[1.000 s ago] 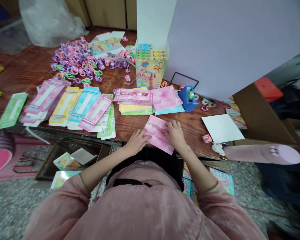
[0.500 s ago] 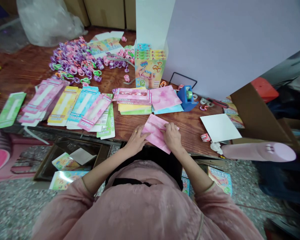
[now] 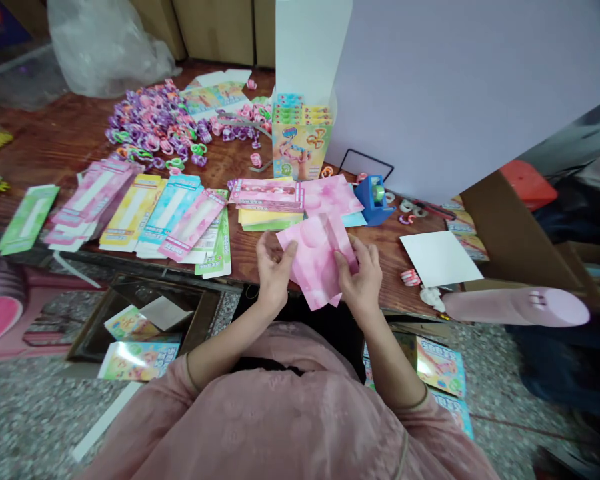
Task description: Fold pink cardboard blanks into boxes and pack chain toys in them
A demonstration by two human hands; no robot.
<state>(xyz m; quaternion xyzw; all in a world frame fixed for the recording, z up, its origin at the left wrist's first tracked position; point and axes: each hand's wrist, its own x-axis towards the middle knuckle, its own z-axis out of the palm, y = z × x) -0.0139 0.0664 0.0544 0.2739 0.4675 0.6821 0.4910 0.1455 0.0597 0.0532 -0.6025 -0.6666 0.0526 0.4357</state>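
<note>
Wooden tabletop [image 3: 70,143], dark and worn, runs across the upper half of the view, with a speckled stone floor [image 3: 20,413] below its near edge. Brown cartons [image 3: 215,27] and a clear plastic bag [image 3: 105,43] stand along the far side. A large white panel [image 3: 455,87] rises at the right rear.

A heap of purple, pink and green plastic rings [image 3: 150,127] lies on the far left of the table. Nearer, flat printed sleeves [image 3: 130,210] in pink, yellow, blue and green lie fanned in an overlapping row. A printed display box [image 3: 300,140] stands upright at centre, with a stack of pink sheets [image 3: 330,193] just in front of it and a blue tape dispenser [image 3: 374,199] beside the stack. A white sheet [image 3: 440,257] lies flat to the right. Nothing stands between the hands and the stack.

The pink card [image 3: 316,257] is clear of the surface, held tilted over the near edge of the table, in front of the person's chest. The left hand [image 3: 273,273] grips its left edge, thumb on the face, fingers curled behind. The right hand [image 3: 363,280] pinches the right edge in the same way, thumb on top. Both forearms, in pink sleeves, angle inward from the body.
</note>
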